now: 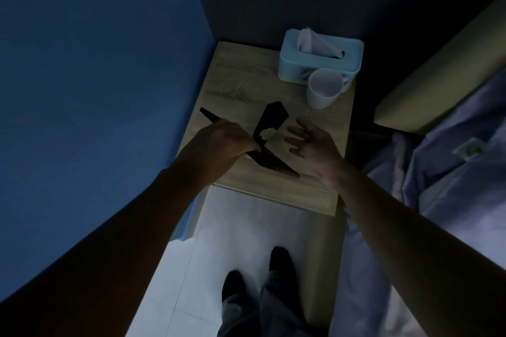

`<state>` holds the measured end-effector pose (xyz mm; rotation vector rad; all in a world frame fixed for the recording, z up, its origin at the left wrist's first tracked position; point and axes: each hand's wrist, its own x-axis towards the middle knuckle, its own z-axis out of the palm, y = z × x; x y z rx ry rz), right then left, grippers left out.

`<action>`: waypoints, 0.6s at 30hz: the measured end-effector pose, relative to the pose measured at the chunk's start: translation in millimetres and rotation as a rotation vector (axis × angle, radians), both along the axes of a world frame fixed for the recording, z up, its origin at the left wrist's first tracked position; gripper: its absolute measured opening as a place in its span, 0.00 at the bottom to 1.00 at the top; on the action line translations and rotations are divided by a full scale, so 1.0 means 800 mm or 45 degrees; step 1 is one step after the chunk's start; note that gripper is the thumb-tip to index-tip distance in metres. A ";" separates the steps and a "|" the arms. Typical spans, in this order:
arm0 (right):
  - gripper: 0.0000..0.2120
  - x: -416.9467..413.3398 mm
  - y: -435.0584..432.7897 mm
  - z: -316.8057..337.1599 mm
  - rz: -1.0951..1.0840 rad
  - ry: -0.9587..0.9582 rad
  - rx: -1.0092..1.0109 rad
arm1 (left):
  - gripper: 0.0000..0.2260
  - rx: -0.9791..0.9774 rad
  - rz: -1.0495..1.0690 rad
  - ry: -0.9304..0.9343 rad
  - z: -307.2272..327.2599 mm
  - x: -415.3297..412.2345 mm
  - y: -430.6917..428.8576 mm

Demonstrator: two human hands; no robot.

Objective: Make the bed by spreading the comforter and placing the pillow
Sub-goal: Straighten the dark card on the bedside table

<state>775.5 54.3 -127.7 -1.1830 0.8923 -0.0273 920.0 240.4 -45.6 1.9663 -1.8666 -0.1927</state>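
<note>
The room is dim. My left hand (pixel 223 142) is closed around a thin black flat object (pixel 269 164) that lies across the wooden nightstand (pixel 235 85); a black upright piece (pixel 269 119) rises from it. My right hand (pixel 312 142) hovers open just to the right of that piece, fingers spread, holding nothing. The pale lilac comforter (pixel 449 172) lies rumpled on the bed at the right edge. A padded beige headboard (pixel 438 68) runs behind it. No pillow is visible.
A light blue tissue box (pixel 320 59) and a white mug (pixel 323 89) stand at the back of the nightstand. A blue wall (pixel 95 76) closes the left side. My feet (pixel 257 276) stand on a pale tiled floor (pixel 219 227) between wall and bed.
</note>
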 end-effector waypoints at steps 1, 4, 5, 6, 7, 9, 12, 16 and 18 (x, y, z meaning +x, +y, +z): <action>0.37 -0.007 0.002 -0.001 0.030 -0.026 -0.070 | 0.12 0.014 0.013 -0.014 -0.001 0.003 -0.003; 0.32 -0.026 0.009 -0.003 0.166 -0.105 -0.360 | 0.13 0.058 0.073 -0.023 -0.001 0.012 -0.009; 0.32 -0.032 0.012 -0.004 0.252 -0.111 -0.501 | 0.13 0.068 0.089 -0.019 0.000 0.013 -0.012; 0.31 -0.037 0.015 -0.006 0.335 -0.119 -0.647 | 0.13 0.072 0.100 -0.018 0.001 0.014 -0.015; 0.30 -0.040 0.017 -0.008 0.392 -0.134 -0.783 | 0.14 0.076 0.109 -0.019 0.003 0.014 -0.020; 0.22 -0.039 0.019 -0.014 0.403 -0.202 -1.025 | 0.15 0.074 0.125 -0.032 0.009 0.012 -0.030; 0.07 -0.029 0.019 -0.017 0.340 -0.245 -1.346 | 0.13 0.033 0.172 -0.082 0.018 0.005 -0.042; 0.07 -0.016 0.019 -0.015 0.228 -0.194 -1.309 | 0.17 -0.086 0.356 -0.022 0.015 0.011 -0.048; 0.07 -0.010 0.017 -0.015 0.164 -0.190 -1.199 | 0.28 -0.118 0.649 0.165 0.003 0.020 -0.036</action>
